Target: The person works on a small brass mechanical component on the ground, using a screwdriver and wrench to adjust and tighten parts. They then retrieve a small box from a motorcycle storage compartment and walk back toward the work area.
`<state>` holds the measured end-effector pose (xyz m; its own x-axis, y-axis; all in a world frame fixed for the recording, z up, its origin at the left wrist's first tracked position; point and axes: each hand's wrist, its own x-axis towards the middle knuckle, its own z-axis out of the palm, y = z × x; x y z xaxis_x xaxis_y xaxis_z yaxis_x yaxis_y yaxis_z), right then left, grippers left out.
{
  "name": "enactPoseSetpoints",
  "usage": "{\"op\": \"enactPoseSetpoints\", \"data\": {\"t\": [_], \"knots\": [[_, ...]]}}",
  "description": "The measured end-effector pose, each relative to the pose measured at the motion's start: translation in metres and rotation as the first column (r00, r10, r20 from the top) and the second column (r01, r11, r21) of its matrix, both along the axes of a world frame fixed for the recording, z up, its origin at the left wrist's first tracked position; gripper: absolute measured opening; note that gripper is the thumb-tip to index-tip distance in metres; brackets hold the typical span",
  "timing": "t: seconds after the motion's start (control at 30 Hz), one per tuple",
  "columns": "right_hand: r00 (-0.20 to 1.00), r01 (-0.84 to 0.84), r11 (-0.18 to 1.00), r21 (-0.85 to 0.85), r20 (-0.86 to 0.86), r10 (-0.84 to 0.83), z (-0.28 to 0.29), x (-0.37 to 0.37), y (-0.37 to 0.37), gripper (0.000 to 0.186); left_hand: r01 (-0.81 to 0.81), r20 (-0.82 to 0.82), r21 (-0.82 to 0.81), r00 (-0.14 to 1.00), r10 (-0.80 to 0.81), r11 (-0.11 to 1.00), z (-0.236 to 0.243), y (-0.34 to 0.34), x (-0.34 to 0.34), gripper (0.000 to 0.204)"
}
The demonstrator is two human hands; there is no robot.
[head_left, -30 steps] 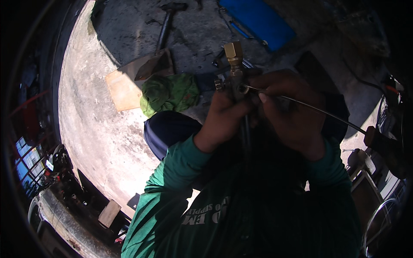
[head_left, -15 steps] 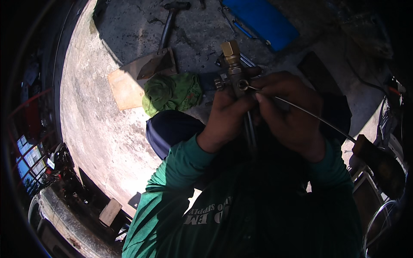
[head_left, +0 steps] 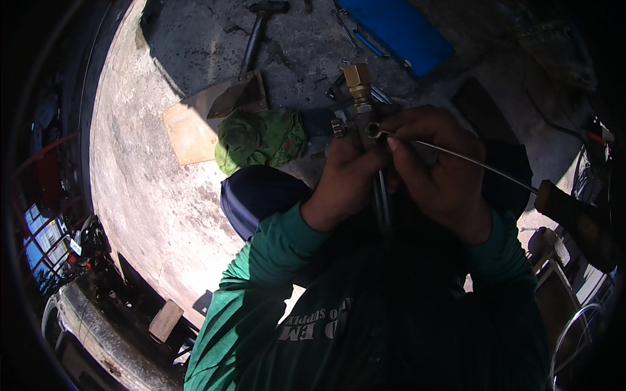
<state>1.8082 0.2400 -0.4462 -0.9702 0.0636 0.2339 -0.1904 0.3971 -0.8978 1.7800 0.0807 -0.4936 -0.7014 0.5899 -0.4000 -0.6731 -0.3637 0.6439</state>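
Observation:
My left hand (head_left: 342,182) is closed round a metal valve body (head_left: 363,127) with a hexagonal brass fitting (head_left: 357,79) on top and a shiny tube (head_left: 381,189) running down below. My right hand (head_left: 440,179) is closed, with thumb and forefinger on a thin, slightly bent metal rod (head_left: 482,163) whose tip is at the round side port (head_left: 373,130). The rod's other end runs to a dark, bulky handle (head_left: 567,218) at the right. Some fingers of both hands are hidden behind the valve and in shadow.
A hammer (head_left: 251,42), a blue flat object (head_left: 404,36) and small wrenches (head_left: 345,32) lie on the concrete floor (head_left: 156,228). A tan board (head_left: 182,133) lies under a green rag (head_left: 257,140). A wood block (head_left: 166,319) and assorted metal parts line the lower left and right edges.
The valve has shifted slightly right with my hands. The rod's handle end dipped half a second ago and is now higher again. Both hands keep their hold.

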Motion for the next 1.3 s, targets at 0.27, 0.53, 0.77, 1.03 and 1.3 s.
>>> {"op": "enactPoseSetpoints", "data": {"t": [0.27, 0.53, 0.77, 1.03, 1.3], "knots": [[0.998, -0.053, 0.998, -0.025, 0.015, 0.054, 0.002, -0.002, 0.004, 0.011, 0.034, -0.01, -0.031, 0.999, -0.035, 0.999, 0.001, 0.0, -0.006, 0.044], [0.988, 0.136, 0.903, -0.407, -0.006, -0.151, 0.007, 0.002, 0.023, 0.017, 0.037, -0.261, -0.144, 0.962, -0.074, 0.989, 0.04, -0.014, -0.019, 0.052], [0.984, 0.109, 0.941, -0.32, -0.101, -0.148, 0.022, 0.028, 0.033, 0.026, 0.09, -0.659, 0.295, 0.74, 0.134, 0.951, 0.09, -0.034, 0.011, 0.021], [0.978, 0.206, 0.973, -0.102, 0.04, -0.203, 0.055, 0.031, 0.045, 0.018, -0.137, -0.538, -0.049, 0.838, 0.09, 0.989, 0.077, -0.042, 0.013, 0.038], [0.864, -0.183, 0.876, 0.447, 0.498, -0.074, 0.036, 0.01, 0.113, 0.033, -0.181, -0.487, -0.395, 0.872, -0.039, 0.9, 0.065, -0.067, -0.036, 0.038]]}}
